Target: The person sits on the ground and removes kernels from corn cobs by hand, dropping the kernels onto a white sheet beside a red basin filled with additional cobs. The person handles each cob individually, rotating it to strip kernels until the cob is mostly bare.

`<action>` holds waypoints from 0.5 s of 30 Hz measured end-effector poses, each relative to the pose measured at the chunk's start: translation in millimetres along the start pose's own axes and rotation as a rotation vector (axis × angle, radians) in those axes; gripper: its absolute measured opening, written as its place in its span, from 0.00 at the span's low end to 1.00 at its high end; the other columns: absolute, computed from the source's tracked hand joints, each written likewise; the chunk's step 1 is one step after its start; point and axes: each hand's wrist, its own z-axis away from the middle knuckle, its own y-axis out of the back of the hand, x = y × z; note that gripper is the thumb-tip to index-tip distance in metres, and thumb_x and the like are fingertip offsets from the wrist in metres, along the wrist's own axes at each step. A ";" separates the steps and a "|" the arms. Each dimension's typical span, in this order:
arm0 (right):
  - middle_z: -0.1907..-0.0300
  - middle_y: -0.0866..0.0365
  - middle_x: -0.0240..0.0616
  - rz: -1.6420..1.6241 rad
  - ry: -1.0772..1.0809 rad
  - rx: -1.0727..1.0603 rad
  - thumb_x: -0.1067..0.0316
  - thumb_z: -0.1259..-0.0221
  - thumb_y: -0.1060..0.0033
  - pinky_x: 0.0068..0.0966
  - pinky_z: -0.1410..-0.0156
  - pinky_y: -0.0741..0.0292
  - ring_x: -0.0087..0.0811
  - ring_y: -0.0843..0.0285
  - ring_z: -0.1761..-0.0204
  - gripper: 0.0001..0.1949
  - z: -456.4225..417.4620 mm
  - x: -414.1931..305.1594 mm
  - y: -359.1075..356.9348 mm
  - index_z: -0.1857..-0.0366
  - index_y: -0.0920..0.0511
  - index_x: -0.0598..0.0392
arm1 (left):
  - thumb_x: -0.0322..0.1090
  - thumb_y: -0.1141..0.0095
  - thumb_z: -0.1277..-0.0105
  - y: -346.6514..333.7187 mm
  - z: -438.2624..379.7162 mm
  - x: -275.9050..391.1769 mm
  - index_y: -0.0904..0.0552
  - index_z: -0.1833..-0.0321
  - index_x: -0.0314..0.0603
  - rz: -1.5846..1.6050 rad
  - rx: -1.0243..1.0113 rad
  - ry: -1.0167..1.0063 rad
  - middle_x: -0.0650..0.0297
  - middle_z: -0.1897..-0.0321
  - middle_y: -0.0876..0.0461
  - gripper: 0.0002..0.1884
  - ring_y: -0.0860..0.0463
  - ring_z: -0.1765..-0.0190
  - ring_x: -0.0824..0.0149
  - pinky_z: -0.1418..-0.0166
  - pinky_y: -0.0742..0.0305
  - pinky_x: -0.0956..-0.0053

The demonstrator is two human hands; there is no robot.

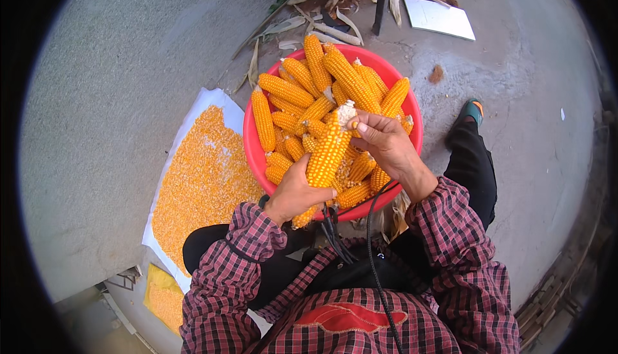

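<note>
My left hand [301,188] is wrapped around the lower half of a dried corn cob [329,153], tilted with its tip up. Bare whitish core shows at the upper end, where some kernels are gone. Beside that end, my right hand [386,141] pinches a loose yellow kernel [355,125] between thumb and finger. Both hands are over a red plastic basin [250,148] heaped with whole orange-yellow cobs [286,89]. Loose kernels [344,170] lie among the cobs just right of the held one. My right fingers partly hide the cobs behind them.
Left of the basin, a white sheet [208,97] bears a spread of shelled kernels [203,185]. A yellow sack [157,276] with more kernels lies below it. Dry husks [285,26], a dark metal leg [380,8] and a white panel [439,17] are beyond. A black cord [371,238] hangs before me.
</note>
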 end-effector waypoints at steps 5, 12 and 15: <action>0.51 0.22 0.32 0.036 0.032 -0.036 0.67 0.35 0.46 0.28 0.42 0.31 0.25 0.27 0.48 0.15 -0.8 0.5 0.8 0.47 0.26 0.59 | 0.23 0.36 0.48 -1.7 0.5 3.7 0.33 0.45 0.32 0.179 -0.043 0.039 0.65 0.70 0.24 0.27 0.23 0.77 0.76 0.75 0.27 0.81; 0.58 0.21 0.29 0.003 0.010 0.027 0.69 0.35 0.47 0.20 0.48 0.29 0.21 0.25 0.55 0.10 0.7 -3.2 -5.0 0.54 0.23 0.58 | 0.21 0.37 0.47 -2.1 -0.4 4.9 0.33 0.46 0.32 0.274 -0.069 0.099 0.63 0.72 0.24 0.26 0.23 0.79 0.73 0.77 0.27 0.78; 0.59 0.22 0.31 0.008 0.024 0.020 0.70 0.35 0.48 0.21 0.47 0.27 0.23 0.25 0.55 0.08 -0.7 -1.7 -1.5 0.57 0.23 0.59 | 0.21 0.37 0.47 -2.4 -2.8 0.2 0.34 0.45 0.32 0.287 -0.074 0.079 0.63 0.72 0.23 0.27 0.23 0.80 0.73 0.77 0.27 0.78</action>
